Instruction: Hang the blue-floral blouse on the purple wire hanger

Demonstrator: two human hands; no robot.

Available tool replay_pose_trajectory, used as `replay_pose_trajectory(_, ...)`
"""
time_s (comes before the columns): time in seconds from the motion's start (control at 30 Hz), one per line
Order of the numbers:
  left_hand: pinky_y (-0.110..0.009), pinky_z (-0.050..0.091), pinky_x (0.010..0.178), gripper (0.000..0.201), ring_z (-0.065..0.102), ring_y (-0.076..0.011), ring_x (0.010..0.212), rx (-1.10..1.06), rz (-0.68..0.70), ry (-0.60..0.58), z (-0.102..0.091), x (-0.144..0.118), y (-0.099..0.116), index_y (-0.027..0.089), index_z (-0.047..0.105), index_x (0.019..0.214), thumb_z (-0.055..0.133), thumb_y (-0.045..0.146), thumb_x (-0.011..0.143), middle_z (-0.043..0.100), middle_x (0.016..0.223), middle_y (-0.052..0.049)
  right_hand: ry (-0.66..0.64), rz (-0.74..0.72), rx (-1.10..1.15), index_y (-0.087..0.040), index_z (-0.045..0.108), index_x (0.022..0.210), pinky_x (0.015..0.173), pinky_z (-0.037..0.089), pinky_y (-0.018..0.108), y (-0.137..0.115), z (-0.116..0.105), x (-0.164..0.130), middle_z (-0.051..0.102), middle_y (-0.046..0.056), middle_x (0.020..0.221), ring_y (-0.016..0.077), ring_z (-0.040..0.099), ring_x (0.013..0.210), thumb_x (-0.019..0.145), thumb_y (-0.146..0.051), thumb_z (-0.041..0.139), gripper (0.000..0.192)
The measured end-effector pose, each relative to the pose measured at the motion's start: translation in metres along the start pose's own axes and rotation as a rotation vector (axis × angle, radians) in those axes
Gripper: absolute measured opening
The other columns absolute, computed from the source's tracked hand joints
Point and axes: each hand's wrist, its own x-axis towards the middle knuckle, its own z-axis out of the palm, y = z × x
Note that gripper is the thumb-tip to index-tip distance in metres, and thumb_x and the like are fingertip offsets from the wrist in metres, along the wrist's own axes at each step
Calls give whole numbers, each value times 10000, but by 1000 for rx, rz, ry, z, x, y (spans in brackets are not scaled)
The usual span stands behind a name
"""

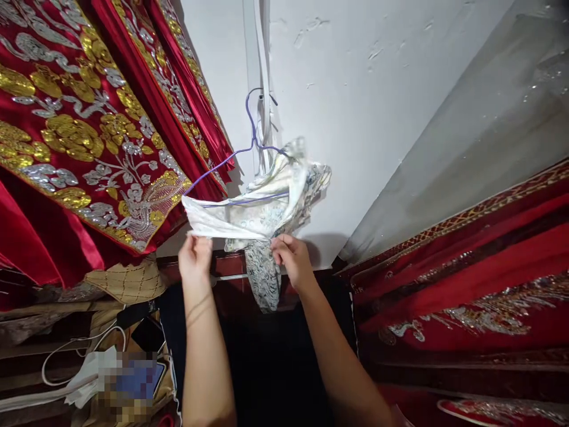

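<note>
A purple wire hanger [217,168] hangs by its hook near a white strip on the wall. Draped over it is a light, patterned garment [262,216] with a white inner side and a grey-green print. My left hand [195,255] pinches the garment's white edge at its lower left. Further right, my right hand [290,255] pinches the same edge near the middle, fingers closed on the cloth. Below, a printed part of the garment dangles between my forearms. The hanger's right end is hidden under the cloth.
Red robes [75,136] with gold and silver embroidery hang at the left. More red embroidered cloth [489,296] lies at the right, below a translucent plastic sheet [453,136]. A phone [149,335] and a white cable [57,379] lie at lower left.
</note>
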Motion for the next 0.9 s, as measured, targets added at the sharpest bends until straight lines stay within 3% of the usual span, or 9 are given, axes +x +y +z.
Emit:
replay_pose_trajectory(0.13, -428, 526, 970, 189, 651, -258, 1148, -438, -276, 218, 38, -50, -46, 224, 595, 872, 600, 409, 910, 706, 1012, -128, 159, 75, 121, -205, 582, 684, 482, 255, 265, 13, -14, -24, 437, -55, 462, 101, 339, 455, 866, -439, 634, 300)
replay_pose_trajectory(0.27, -336, 516, 945, 229, 661, -220, 1067, -513, -232, 165, 60, -66, -30, 222, 616, 925, 722, 408, 842, 687, 1010, -69, -50, 174, -104, -192, 594, 637, 489, 264, 267, 25, -51, -32, 429, -49, 456, 101, 339, 452, 849, -434, 660, 328)
replay_pose_trajectory(0.4, -293, 524, 838, 268, 649, -184, 918, -594, -134, -53, 75, -81, 15, 217, 616, 897, 735, 452, 852, 654, 953, -33, -175, 205, -295, -186, 677, 722, 558, 385, 291, 29, -63, -28, 600, 25, 640, 147, 483, 568, 880, -611, 617, 457)
replay_pose_trajectory(0.53, -344, 496, 961, 188, 643, -229, 1069, -292, 65, -390, 96, -112, 51, 214, 694, 918, 655, 396, 939, 668, 1096, -70, -103, 182, -69, -232, 716, 931, 708, 509, 347, 24, -33, -25, 677, 78, 827, 229, 641, 783, 889, -830, 358, 698)
replay_pose_trajectory(0.6, -372, 439, 1082, 196, 601, -246, 1221, -114, 149, -457, 99, -120, 63, 270, 707, 1124, 628, 347, 962, 660, 1232, -75, -157, 198, 69, -254, 707, 1039, 727, 534, 363, 16, -16, -24, 687, 88, 842, 256, 672, 840, 867, -886, 206, 824)
replay_pose_trajectory(0.67, -389, 405, 1137, 423, 546, -242, 1327, -68, 205, -393, 93, -118, 70, 354, 543, 1404, 591, 349, 983, 615, 1362, -70, -261, 167, 117, -258, 698, 1095, 769, 547, 371, 2, -5, -21, 704, 94, 885, 264, 681, 895, 856, -897, 214, 836)
replay_pose_trajectory(0.73, -396, 403, 1142, 555, 503, -242, 1378, -41, 215, -324, 80, -108, 72, 380, 365, 1531, 538, 391, 1003, 564, 1447, -74, -514, 122, 56, -236, 708, 1062, 812, 548, 366, -19, -3, -15, 712, 80, 901, 255, 677, 897, 821, -842, 494, 687)
replay_pose_trajectory(0.83, -391, 436, 1084, 462, 558, -270, 1286, 113, 120, -514, 59, -87, 65, 294, 541, 1411, 393, 509, 1031, 634, 1343, -91, -975, 87, -226, -190, 721, 976, 803, 544, 320, -57, -13, 2, 723, 40, 897, 218, 669, 837, 656, -511, 874, 478)
replay_pose_trajectory(0.9, -375, 494, 942, 576, 639, -273, 1042, 285, 37, -697, 46, -76, 55, 221, 710, 1104, 281, 597, 1025, 717, 1069, -90, -1015, 82, -465, -167, 726, 878, 674, 526, 279, -80, -22, 20, 723, 32, 825, 190, 653, 728, 702, -384, 840, 302)
